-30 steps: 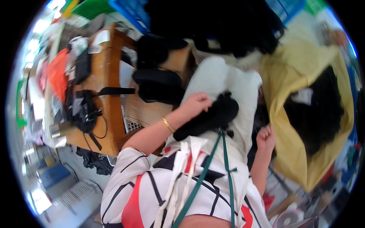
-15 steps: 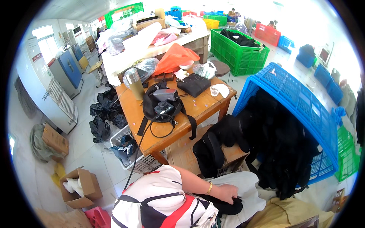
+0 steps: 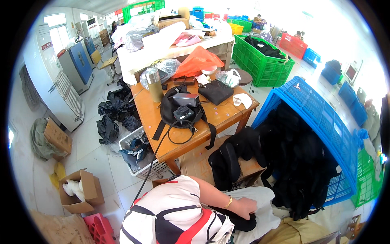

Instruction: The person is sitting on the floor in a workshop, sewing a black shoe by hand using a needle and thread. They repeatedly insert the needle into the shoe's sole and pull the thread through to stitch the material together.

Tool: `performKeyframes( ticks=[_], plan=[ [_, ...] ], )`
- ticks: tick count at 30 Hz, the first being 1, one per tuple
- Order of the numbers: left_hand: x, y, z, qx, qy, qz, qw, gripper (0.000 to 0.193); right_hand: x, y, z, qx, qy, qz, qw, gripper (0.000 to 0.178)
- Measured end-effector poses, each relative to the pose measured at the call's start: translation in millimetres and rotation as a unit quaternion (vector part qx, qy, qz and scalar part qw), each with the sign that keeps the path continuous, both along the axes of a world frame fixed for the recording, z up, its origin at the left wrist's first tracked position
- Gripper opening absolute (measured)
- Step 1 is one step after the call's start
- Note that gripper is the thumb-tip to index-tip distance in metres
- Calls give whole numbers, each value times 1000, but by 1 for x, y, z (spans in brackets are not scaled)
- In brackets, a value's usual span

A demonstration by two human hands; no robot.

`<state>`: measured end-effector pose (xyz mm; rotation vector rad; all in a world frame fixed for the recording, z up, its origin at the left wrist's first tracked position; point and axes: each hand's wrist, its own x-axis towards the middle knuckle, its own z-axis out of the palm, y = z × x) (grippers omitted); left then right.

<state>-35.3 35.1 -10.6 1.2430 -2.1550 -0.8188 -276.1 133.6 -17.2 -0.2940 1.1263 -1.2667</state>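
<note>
My left hand (image 3: 245, 208) comes in from a short-sleeved white, black and red top, with a gold bracelet at the wrist. Its fingers are curled down and closed on a black rounded cloth piece (image 3: 246, 223), which lies over white cloth (image 3: 264, 203) on my lap. The far end of the black piece shows past the knuckles; the rest is hidden under hand and forearm. My right hand is out of the picture. Close by, black padded pieces (image 3: 227, 162) lie on a cardboard box (image 3: 195, 158) and spill from a tipped blue crate (image 3: 321, 110).
A wooden table (image 3: 170, 148) ahead bears a flask (image 3: 154, 85), a black bag (image 3: 167, 107), a corded grey device (image 3: 186, 99) and an orange plastic bag (image 3: 199, 61). At left stand a white basket (image 3: 152, 173) and an open carton (image 3: 93, 189). A green crate (image 3: 268, 73) stands farther back.
The view has shifted slightly, so the table and crates sit a little lower and most things farther right. My left hand stays closed on the black piece, with its knuckles turned slightly.
</note>
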Motion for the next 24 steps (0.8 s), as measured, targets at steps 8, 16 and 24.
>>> performKeyframes(
  ticks=[8,16,24],
  plan=[
    [-22,18,65,62,-130,-139,980,31,-19,41,18,-14,25,-32,999,23],
    [4,-7,37,550,125,-61,823,18,-15,119,133,-126,-67,-112,983,21],
    [16,-8,45,449,26,-90,889,15,48,10,92,-193,497,153,832,5]
  ],
)
